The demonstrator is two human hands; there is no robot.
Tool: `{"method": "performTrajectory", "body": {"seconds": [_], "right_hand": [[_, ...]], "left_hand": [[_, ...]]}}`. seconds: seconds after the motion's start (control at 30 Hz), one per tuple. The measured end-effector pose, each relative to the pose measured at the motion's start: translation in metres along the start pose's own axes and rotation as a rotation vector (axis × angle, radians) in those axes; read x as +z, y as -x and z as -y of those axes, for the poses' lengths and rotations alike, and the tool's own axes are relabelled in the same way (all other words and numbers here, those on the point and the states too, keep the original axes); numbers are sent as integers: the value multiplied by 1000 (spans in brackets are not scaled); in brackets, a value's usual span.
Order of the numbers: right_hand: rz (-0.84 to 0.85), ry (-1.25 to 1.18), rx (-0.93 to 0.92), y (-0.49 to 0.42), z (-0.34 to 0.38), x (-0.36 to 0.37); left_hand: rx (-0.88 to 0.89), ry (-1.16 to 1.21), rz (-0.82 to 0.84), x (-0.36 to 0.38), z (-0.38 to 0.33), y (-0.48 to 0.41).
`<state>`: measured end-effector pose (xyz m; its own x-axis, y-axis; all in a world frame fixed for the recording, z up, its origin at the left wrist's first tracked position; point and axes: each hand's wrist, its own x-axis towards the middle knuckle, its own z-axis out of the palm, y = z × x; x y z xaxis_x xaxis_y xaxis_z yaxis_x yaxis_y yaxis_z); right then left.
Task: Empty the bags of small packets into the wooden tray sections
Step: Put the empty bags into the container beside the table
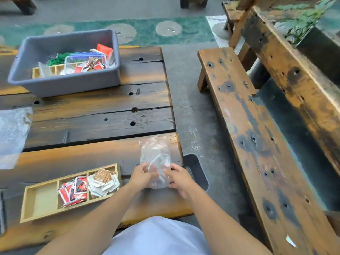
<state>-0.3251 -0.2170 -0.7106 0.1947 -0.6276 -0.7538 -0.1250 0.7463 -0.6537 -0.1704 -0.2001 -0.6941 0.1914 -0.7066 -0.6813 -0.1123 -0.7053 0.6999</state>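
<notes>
A wooden tray (27,203) with three sections lies on the table at the lower left. Its left section is bare, the middle one holds red packets (73,189), and the right one holds white and brown packets (103,180). To the right of the tray a clear plastic bag (155,153) lies flat on the table near its right edge and looks empty. My left hand (142,174) pinches the bag's near left corner. My right hand (179,178) grips its near right corner.
A grey plastic bin (62,85) at the back left holds another wooden tray, a clear bag of packets and green material. Another clear bag (12,133) lies at the table's left edge. A wooden bench (257,144) stands to the right across a floor gap.
</notes>
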Motion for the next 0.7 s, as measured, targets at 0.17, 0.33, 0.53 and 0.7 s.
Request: {"method": "performTrajectory", "body": {"seconds": [0.17, 0.33, 0.53, 0.7], "right_hand": [[-46, -479, 134, 14, -22, -48], [-257, -823, 278, 25, -49, -86], [-377, -895, 382, -13, -68, -112], [-386, -877, 428, -51, -77, -127]], "left_hand": [[169, -169, 155, 52, -16, 4], [208, -419, 239, 123, -15, -3], [147, -617, 211, 177, 7, -55], [108, -662, 142, 194, 24, -100]]}}
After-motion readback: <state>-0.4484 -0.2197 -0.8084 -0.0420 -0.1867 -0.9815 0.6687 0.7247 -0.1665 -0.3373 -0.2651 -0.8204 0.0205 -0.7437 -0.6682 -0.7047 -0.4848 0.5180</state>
